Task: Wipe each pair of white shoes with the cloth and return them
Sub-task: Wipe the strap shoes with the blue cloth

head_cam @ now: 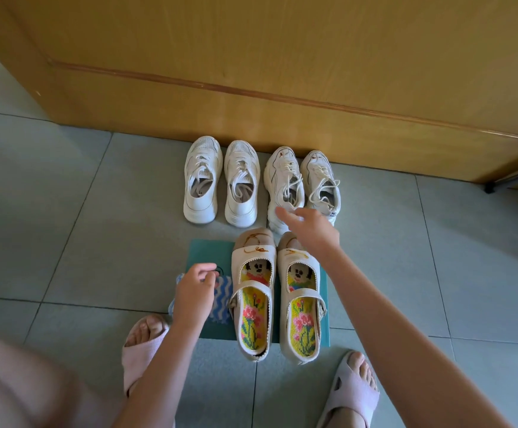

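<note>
Two pairs of white sneakers stand side by side against a wooden door: the left pair (220, 180) and the laced right pair (304, 183). A cream strap pair (277, 291) with bright embroidered insoles sits nearer me on a teal mat (202, 251). My right hand (310, 227) reaches forward with fingers extended, just over the heels of the right sneaker pair, holding nothing. My left hand (196, 288) hovers with loosely curled fingers over a blue-and-white wavy cloth (220, 298) lying on the mat; whether it pinches the cloth I cannot tell.
The grey tiled floor (66, 211) spreads to both sides. The wooden door (282, 72) closes off the far side. My feet in pale pink slippers, left foot (143, 338) and right foot (353, 387), flank the mat. A dark stand foot (492, 186) pokes in at the right.
</note>
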`<state>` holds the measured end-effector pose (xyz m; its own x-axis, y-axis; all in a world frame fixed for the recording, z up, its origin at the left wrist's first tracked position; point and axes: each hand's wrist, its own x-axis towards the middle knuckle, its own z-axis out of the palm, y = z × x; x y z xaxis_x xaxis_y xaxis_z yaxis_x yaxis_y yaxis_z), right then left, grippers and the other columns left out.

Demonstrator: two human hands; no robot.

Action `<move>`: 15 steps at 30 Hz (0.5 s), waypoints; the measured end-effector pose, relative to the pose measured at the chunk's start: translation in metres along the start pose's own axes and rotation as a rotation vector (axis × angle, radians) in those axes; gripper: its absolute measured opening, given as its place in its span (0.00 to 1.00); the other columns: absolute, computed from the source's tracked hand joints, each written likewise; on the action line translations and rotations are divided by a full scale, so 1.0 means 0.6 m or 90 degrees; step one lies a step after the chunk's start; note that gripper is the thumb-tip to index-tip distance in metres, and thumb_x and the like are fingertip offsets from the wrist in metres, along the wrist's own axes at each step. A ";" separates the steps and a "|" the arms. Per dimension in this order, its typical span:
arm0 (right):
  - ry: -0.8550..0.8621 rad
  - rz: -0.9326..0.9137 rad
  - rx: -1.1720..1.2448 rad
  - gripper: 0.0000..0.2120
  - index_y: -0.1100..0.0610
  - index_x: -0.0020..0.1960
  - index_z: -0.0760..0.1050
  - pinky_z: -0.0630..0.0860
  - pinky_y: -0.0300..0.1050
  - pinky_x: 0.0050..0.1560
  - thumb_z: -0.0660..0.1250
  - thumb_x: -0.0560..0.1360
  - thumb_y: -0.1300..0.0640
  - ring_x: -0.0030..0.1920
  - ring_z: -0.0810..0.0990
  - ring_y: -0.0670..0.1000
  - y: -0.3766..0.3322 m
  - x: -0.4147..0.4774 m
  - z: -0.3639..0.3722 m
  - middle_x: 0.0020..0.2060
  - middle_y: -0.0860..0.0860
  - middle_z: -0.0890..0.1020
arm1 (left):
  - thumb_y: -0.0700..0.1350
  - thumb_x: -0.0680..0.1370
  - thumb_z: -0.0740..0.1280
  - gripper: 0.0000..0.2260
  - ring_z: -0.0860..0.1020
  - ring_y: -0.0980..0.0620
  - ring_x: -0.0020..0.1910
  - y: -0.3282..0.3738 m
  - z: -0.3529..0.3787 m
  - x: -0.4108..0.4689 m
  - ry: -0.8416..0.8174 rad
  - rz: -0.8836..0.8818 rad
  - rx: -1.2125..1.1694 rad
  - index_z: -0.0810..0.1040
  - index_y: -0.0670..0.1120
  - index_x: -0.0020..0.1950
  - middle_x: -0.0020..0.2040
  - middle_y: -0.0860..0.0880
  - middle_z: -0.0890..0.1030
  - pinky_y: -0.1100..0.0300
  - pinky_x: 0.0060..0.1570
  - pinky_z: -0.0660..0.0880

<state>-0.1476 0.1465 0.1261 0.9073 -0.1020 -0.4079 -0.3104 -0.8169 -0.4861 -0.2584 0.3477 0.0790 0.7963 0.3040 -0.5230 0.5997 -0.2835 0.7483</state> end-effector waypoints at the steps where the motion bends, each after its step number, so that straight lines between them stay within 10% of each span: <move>1: -0.015 -0.013 -0.030 0.25 0.51 0.53 0.76 0.74 0.45 0.46 0.56 0.72 0.32 0.45 0.79 0.51 -0.016 0.000 0.006 0.42 0.50 0.82 | 0.41 0.80 0.59 0.07 0.79 0.50 0.50 -0.001 0.000 0.000 0.000 0.002 0.001 0.75 0.49 0.53 0.53 0.48 0.80 0.51 0.54 0.76; 15: -0.032 0.010 -0.094 0.25 0.49 0.60 0.75 0.71 0.45 0.47 0.57 0.72 0.34 0.50 0.78 0.53 -0.038 -0.008 0.026 0.46 0.50 0.82 | 0.36 0.78 0.61 0.12 0.77 0.49 0.56 -0.028 -0.011 0.014 0.064 0.088 0.157 0.77 0.44 0.59 0.57 0.47 0.80 0.60 0.56 0.72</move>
<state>-0.1493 0.1743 0.1272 0.8860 -0.0901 -0.4548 -0.2765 -0.8901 -0.3624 -0.2621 0.3612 0.0649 0.8671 0.3318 -0.3716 0.4975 -0.5373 0.6811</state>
